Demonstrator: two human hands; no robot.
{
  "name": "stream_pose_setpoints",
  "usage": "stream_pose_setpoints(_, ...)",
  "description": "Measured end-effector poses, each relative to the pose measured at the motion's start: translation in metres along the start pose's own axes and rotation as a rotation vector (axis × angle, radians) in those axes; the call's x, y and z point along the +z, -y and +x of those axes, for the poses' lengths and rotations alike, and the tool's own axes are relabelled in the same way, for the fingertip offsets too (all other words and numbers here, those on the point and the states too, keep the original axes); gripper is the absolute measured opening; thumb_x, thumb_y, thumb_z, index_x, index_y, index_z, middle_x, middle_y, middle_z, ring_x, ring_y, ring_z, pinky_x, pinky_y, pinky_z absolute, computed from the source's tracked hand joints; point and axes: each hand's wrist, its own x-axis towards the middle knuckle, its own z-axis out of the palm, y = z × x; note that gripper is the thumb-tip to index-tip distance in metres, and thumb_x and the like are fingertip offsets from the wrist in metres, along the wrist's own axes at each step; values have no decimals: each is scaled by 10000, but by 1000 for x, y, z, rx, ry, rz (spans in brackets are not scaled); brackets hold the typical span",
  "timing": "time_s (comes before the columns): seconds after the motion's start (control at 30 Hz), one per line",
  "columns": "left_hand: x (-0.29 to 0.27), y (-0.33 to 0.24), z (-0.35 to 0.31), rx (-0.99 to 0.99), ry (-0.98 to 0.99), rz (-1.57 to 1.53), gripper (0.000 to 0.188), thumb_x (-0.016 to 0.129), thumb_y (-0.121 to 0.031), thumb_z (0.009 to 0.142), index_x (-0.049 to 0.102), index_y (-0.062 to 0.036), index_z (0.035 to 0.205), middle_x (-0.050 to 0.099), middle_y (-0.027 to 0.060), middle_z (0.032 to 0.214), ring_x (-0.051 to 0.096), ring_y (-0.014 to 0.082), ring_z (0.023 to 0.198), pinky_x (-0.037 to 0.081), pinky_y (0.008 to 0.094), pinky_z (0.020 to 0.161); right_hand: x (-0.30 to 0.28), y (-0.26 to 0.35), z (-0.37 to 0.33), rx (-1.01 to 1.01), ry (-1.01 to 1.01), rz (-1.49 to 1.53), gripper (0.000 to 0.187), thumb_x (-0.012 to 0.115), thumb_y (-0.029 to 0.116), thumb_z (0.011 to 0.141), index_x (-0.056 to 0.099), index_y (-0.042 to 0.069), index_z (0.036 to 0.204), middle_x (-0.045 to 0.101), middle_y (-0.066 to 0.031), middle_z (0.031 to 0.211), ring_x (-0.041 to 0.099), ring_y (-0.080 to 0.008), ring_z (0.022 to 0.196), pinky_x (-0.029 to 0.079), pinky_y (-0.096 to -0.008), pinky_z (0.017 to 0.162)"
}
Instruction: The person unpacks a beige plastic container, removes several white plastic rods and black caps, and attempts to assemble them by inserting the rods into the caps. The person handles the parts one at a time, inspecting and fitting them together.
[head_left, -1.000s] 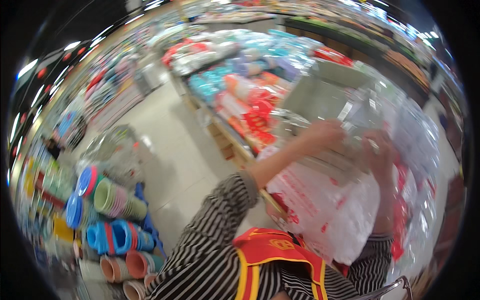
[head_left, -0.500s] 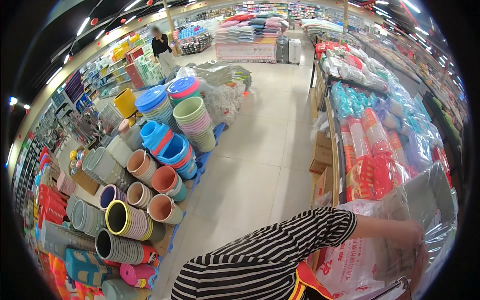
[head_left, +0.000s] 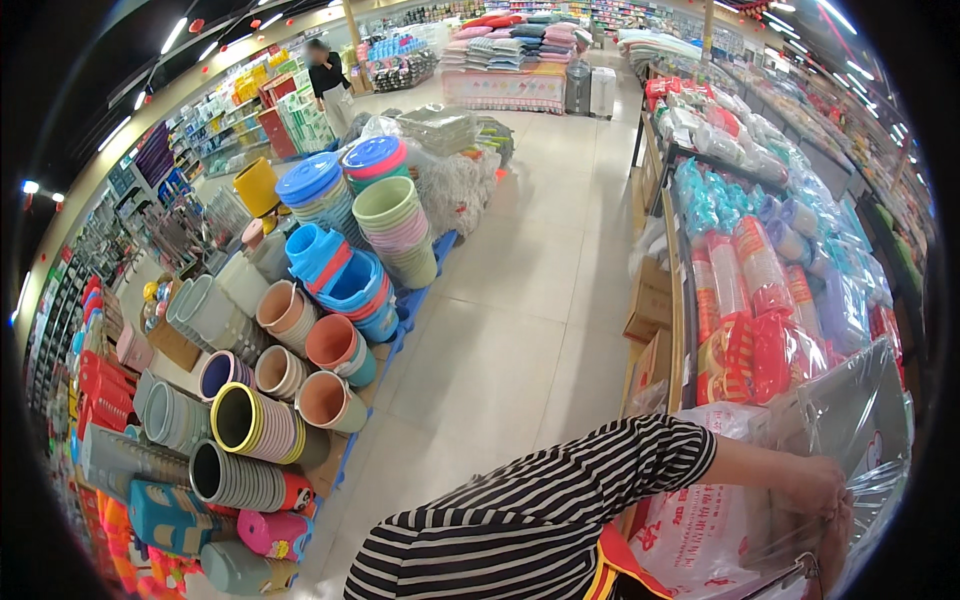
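A clear plastic bag (head_left: 850, 430), stiff and glossy, stands at the lower right edge of the view, and our left hand (head_left: 815, 485) is closed over its crumpled lower part, fingers curled into the film. Our right hand (head_left: 838, 545) shows only as a sliver just below it, pressed against the same plastic; how far it is open we cannot tell. Our left arm reaches across in a black-and-white striped sleeve (head_left: 560, 500), with a strip of red and yellow apron (head_left: 625, 570) at the bottom edge. Just under the hands lies a white plastic bag with red print (head_left: 700, 530).

The clear bag sits at the near end of a long display shelf (head_left: 672, 300) that runs up the right side, loaded with red packaged goods (head_left: 750, 355), tall wrapped stacks of cups (head_left: 760, 265) and blue-wrapped packs (head_left: 710, 195). Cardboard boxes (head_left: 650, 310) sit on the floor against the shelf.

Across the pale tiled floor (head_left: 520, 300), on the left, stacks of plastic buckets and basins (head_left: 310, 330) lie on their sides or stand in towers, in blue, green, terracotta and grey. Far up the aisle a person in dark clothes (head_left: 328, 85) stands near a yellow bucket (head_left: 257, 185).
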Motion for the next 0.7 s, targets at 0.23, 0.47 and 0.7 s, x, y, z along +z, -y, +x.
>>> stream_pose_setpoints(0.23,-5,-14,0,-80,31,-51,204,632,-288,760,685,-128,645,684,51,781,652,284,819,516,426,697,-1,-15,-16,-141,-12,-434,467,517,296,977,499,3,1341,513,-265,1322,456,-421,1244,369,-431,1054)
stream_pose_setpoints(0.47,4,-3,-4,-170,139,16,202,622,-291,776,720,-130,703,700,65,829,666,279,839,522,423,704,4,-50,5,-182,-2,-259,451,522,260,964,498,2,1333,525,-211,1294,471,-338,1220,377,-386,1027)
stream_pose_setpoints(0.7,-17,-21,4,-234,219,54,254,589,-334,803,752,-152,734,708,79,811,673,289,778,528,426,684,1,-104,21,-201,112,160,446,525,209,950,476,-10,1336,518,-141,1281,460,-231,1219,365,-325,1018)
